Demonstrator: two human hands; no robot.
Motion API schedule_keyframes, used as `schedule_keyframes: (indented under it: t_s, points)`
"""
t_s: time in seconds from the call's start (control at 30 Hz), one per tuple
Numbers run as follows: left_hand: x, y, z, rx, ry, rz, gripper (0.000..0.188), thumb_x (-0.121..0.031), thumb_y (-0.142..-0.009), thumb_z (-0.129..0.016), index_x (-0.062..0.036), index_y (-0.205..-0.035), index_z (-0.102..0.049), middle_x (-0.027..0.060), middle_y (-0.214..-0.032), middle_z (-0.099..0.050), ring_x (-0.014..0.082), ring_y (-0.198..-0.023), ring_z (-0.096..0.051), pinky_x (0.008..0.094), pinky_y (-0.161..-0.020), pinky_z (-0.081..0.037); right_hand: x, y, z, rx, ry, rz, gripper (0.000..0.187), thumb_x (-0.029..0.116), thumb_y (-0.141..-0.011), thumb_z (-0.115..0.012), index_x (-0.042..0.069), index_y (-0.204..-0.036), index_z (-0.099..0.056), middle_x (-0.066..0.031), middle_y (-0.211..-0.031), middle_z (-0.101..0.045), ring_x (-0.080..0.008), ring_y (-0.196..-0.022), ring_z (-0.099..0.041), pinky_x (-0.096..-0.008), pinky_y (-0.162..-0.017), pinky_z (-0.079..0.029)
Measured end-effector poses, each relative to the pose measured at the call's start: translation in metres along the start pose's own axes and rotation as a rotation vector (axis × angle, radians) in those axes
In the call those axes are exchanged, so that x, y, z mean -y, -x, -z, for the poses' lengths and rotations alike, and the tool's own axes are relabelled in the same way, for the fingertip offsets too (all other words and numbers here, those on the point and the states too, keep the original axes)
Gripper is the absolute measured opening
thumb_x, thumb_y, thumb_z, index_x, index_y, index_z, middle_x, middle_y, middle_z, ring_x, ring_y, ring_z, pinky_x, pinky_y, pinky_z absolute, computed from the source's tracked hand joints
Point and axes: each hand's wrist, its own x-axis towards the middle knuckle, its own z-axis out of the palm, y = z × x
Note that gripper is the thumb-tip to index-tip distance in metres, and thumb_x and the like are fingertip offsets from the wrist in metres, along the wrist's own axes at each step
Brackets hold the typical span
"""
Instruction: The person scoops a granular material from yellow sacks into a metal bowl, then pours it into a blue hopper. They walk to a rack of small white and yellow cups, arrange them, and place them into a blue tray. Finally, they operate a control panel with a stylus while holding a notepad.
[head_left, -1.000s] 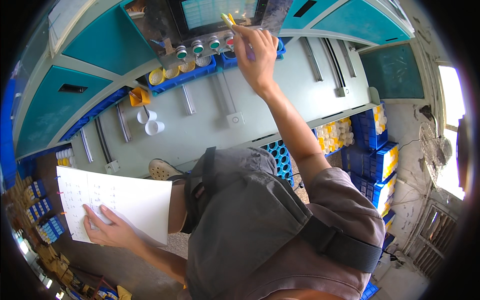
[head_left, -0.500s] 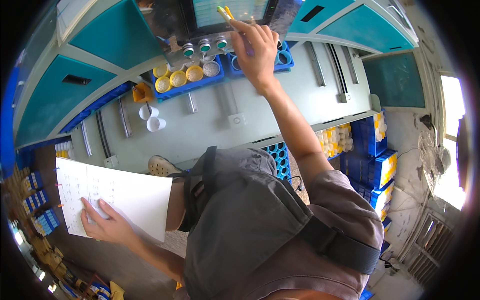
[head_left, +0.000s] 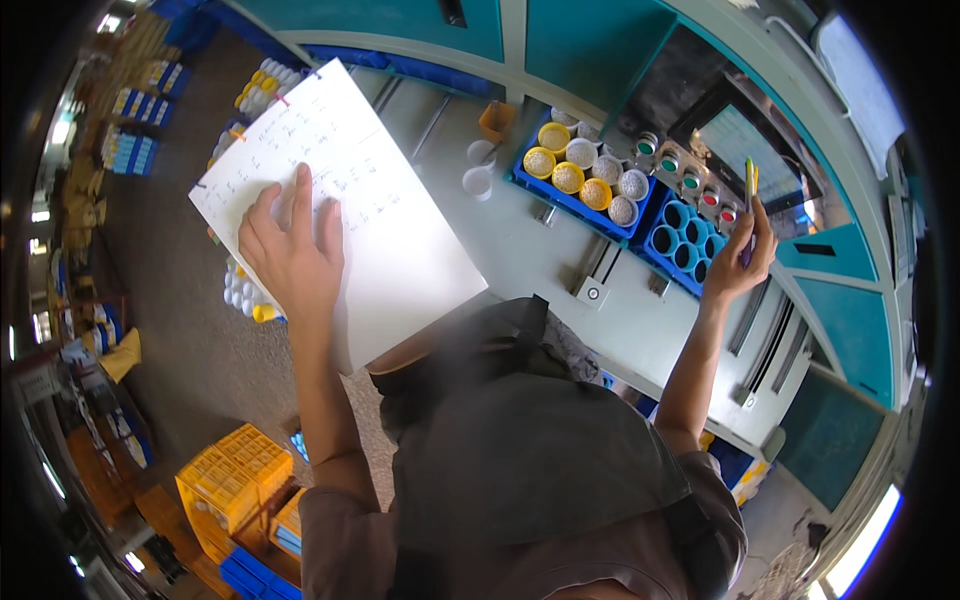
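My left hand lies on a sheaf of white paper with handwriting and small coloured tabs along one edge. Its fingers are spread flat over the page, which slants above my left thigh. Out to the right, my right hand is closed around slim pens, green and yellow at the upper end; how many is unclear. That hand is above the machine bench, just right of a blue tray of blue cups. Beyond it a screen is set in the machine's panel.
Another blue tray holds yellow and white cups of pale granules. Green and red push buttons line the panel edge. Two white cups and an orange container are farther left. Yellow crates stand at the lower left.
My view has turned toward the left. My right hand has drawn back from in front of the screen, still holding the pens. The left hand stays on the paper, now higher in view.
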Motion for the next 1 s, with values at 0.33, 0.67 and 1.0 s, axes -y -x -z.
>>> schedule_keyframes:
  t_s: [0.33, 0.67, 1.0]
  points:
    - [-0.01, -0.007, 0.036, -0.068, -0.08, -0.203, 0.042, -0.038, -0.096, -0.066, -0.0183, -0.132, -0.068, 0.0159, -0.119, -0.059, 0.0328, -0.108, -0.057, 0.047, -0.092, -0.048, -0.015, 0.021, 0.028, -0.067, 0.005, -0.086, 0.03, 0.003, -0.087, -0.07, 0.005, -0.117, -0.071, -0.0083, -0.09, -0.07, -0.0232, -0.084, -0.061, -0.0363, -0.085, -0.042]
    - [0.008, 0.003, 0.036, 0.013, -0.183, -0.181, 0.04, -0.041, -0.1, -0.06, -0.0297, -0.138, -0.064, 0.0108, -0.123, -0.059, 0.0263, -0.114, -0.057, 0.0424, -0.095, -0.047, -0.021, -0.001, 0.025, -0.146, 0.124, -0.005, 0.024, 0.007, -0.085, -0.072, 0.009, -0.109, -0.072, -0.0015, -0.078, -0.063, -0.019, -0.075, -0.055, -0.0337, -0.077, -0.035]
    - [0.014, 0.006, 0.031, 0.05, -0.238, -0.15, 0.04, -0.041, -0.1, -0.06, -0.0278, -0.138, -0.063, 0.0096, -0.122, -0.058, 0.0257, -0.115, -0.056, 0.0417, -0.094, -0.047, -0.033, -0.014, 0.011, -0.185, 0.178, 0.089, 0.023, 0.009, -0.086, -0.072, 0.01, -0.108, -0.071, 0.0005, -0.074, -0.057, -0.0183, -0.073, -0.052, -0.035, -0.073, -0.032]
